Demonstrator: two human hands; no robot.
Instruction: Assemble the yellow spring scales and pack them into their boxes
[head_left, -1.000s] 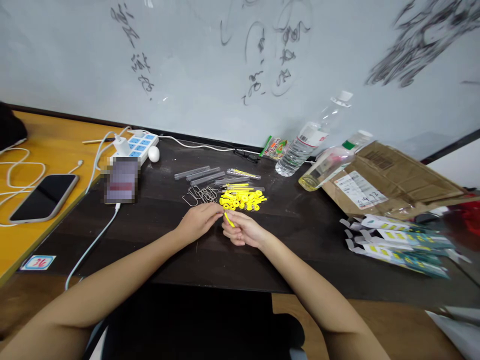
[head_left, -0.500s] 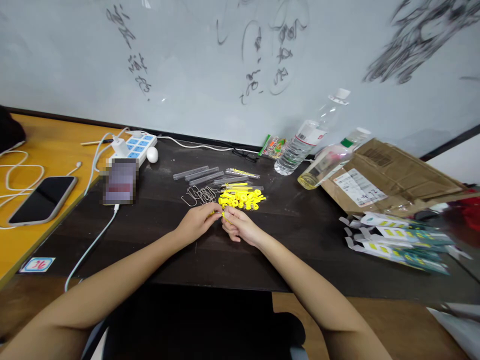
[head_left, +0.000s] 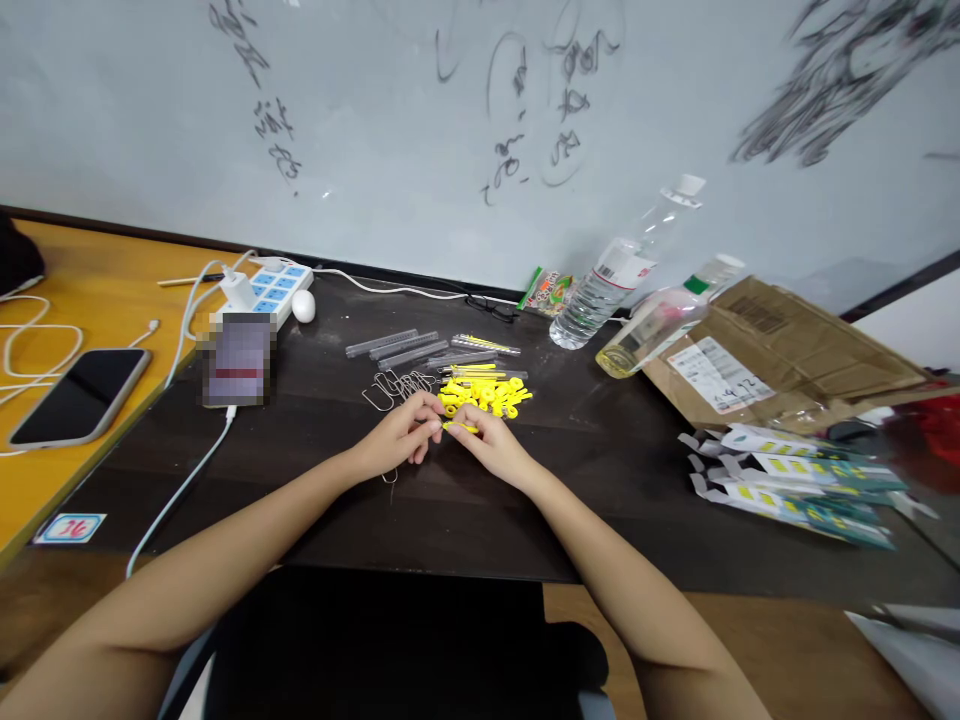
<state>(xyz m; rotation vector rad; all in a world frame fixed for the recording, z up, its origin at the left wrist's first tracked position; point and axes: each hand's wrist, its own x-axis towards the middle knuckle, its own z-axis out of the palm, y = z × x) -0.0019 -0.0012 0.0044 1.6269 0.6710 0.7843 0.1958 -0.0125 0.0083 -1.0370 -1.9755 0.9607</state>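
Observation:
My right hand pinches a small yellow plastic piece between thumb and fingertips. Closed fingers of my left hand meet the piece's left end. Beneath that hand, the curved end of a bent metal wire sticks out; its other end is hidden in the grip. Just beyond the hands lies a heap of yellow plastic pieces, some with ring-shaped ends. Left of the heap is a tangle of bent metal wires. Clear plastic strips lie behind.
A power strip and a phone-like device stand to the left, with a black phone beyond. On the right are a water bottle, a second bottle, a brown parcel and several white-green boxes.
My left fingers have curled in, and a wire loop now shows below them. The right hand has turned, showing more of the yellow piece.

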